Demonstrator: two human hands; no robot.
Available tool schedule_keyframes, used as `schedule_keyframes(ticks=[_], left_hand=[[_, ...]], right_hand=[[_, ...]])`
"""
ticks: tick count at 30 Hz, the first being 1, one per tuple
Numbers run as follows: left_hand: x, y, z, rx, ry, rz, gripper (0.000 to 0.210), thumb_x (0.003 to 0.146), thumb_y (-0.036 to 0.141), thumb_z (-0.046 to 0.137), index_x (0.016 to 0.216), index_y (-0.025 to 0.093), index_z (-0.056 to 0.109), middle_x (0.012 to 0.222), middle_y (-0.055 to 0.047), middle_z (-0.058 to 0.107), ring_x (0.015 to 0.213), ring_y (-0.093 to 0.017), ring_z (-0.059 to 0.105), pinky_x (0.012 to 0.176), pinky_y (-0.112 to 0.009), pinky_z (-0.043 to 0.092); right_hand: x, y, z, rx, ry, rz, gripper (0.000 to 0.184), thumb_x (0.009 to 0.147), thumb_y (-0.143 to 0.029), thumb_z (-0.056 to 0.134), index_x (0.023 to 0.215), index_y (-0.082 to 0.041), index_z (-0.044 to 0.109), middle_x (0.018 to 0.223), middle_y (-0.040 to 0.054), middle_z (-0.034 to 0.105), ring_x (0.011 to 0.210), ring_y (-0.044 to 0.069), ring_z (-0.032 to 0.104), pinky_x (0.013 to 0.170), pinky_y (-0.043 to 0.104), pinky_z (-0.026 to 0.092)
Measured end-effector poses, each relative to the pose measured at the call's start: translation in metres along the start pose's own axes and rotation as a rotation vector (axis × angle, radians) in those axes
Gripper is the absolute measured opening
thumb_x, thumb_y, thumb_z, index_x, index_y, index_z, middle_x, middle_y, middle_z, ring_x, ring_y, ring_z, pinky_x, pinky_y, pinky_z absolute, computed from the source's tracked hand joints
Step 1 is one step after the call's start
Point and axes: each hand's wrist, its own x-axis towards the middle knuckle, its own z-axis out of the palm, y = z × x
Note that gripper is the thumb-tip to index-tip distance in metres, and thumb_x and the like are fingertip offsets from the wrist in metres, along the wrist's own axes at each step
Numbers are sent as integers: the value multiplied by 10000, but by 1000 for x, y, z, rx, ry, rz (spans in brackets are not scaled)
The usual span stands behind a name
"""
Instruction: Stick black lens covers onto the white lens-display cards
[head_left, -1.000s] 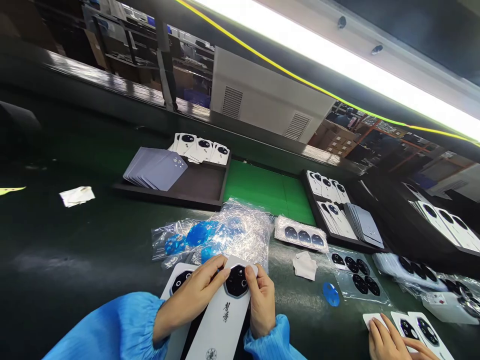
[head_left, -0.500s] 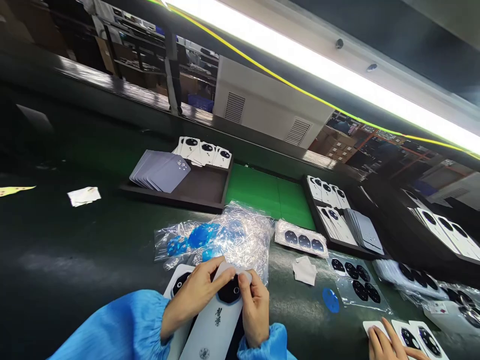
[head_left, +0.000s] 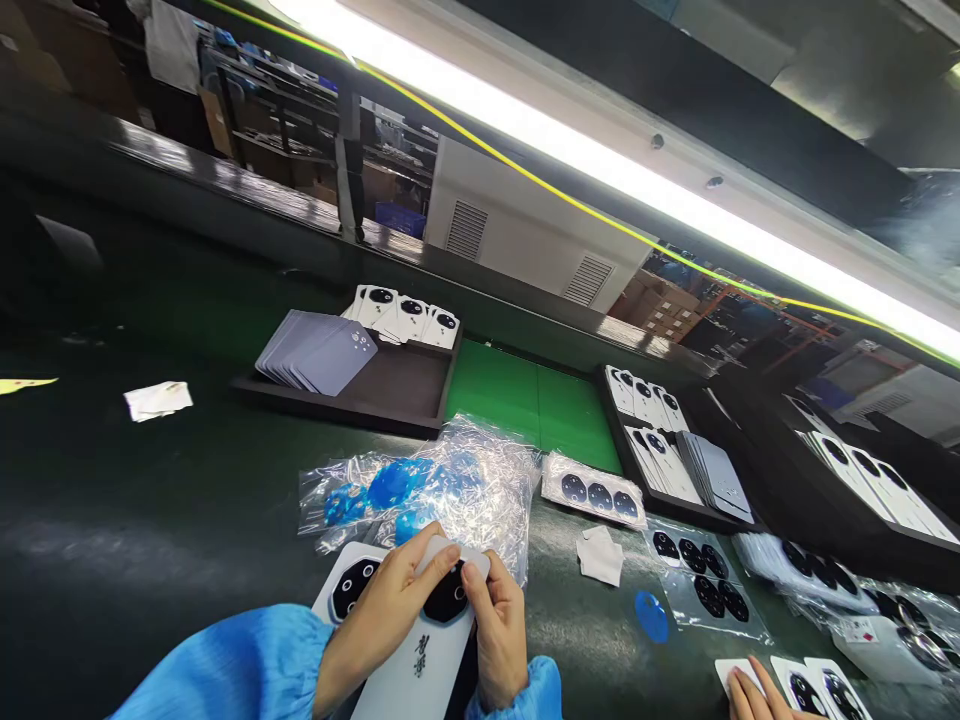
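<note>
My left hand (head_left: 390, 610) and my right hand (head_left: 499, 630) both grip the top end of a white phone back cover (head_left: 409, 665). It has a round black camera plate (head_left: 448, 597) near the top and dark lettering below. Both thumbs press at the upper edge of that plate, partly hiding it. Beside my left hand, partly covered by it, lies another white back cover (head_left: 326, 603) with a black camera plate. Just beyond my hands is a heap of clear plastic film (head_left: 487, 495) with blue round pieces (head_left: 397, 480) among it.
A dark tray (head_left: 409, 385) holds grey and white covers. Another tray (head_left: 622, 440) stands right of a green mat (head_left: 502, 390). Packed camera plates (head_left: 600, 497), a white cloth (head_left: 600, 555) and a blue disc (head_left: 651, 616) lie to the right. Another person's hand (head_left: 757, 692) touches covers at lower right.
The view has tilted a little, so most things sit slightly lower and further left. Both hands stay on the same cover, with the thumbs shifted slightly over the camera plate's edge.
</note>
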Motion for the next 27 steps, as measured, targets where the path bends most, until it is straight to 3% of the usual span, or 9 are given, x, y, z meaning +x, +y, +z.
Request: schedule_keyframes(ticks=[3,7,12,14,18,22,27], left_hand=[[-3,1,0,43,-107,2,557,641,554,587,1057,183,572,1330,-138,555,1314,-378,395,1074,-464,355],[-9,1,-1,113,-227,-23,721,624,471,591,1270,174,476,1369,-125,531,1351,-361,365,1090,-443,346],[-10,-6,0,42,-165,-71,844,623,488,596,1356,127,382,1456,-150,427,1379,-339,333,1128,-424,306],[-8,-6,-1,-34,-153,-38,730,665,488,584,1294,152,428,1393,-142,498,1324,-328,417,1087,-408,364],[-4,0,-6,-120,-181,31,456,714,482,591,1065,208,498,1081,-78,648,1019,-292,618,850,-368,514],[-5,7,-11,-160,-226,71,350,738,509,603,893,215,493,875,-20,624,876,-240,610,743,-310,507],[-6,9,-13,-166,-262,70,440,762,630,554,766,200,463,711,17,533,683,-164,520,607,-253,436]], right_hand=[[0,1,-2,79,63,23,468,658,-643,709,660,-199,564,618,-25,515,613,136,469,604,255,432],[1,5,-6,103,106,31,450,685,-632,701,708,-192,612,638,-8,563,628,154,523,635,278,464],[3,6,-8,107,97,24,459,666,-638,718,725,-194,618,668,-5,599,664,152,549,668,266,470],[3,2,-7,103,27,27,461,658,-637,724,770,-201,626,693,-2,615,680,159,567,670,267,474],[2,-3,-4,76,-71,68,429,648,-591,754,784,-203,633,711,2,620,663,155,554,603,248,448],[2,2,-4,88,-24,74,424,660,-589,742,710,-197,591,639,-28,545,579,111,448,532,216,381],[1,12,-10,98,54,113,470,675,-623,707,654,-203,496,589,-46,457,543,105,398,527,228,370]])
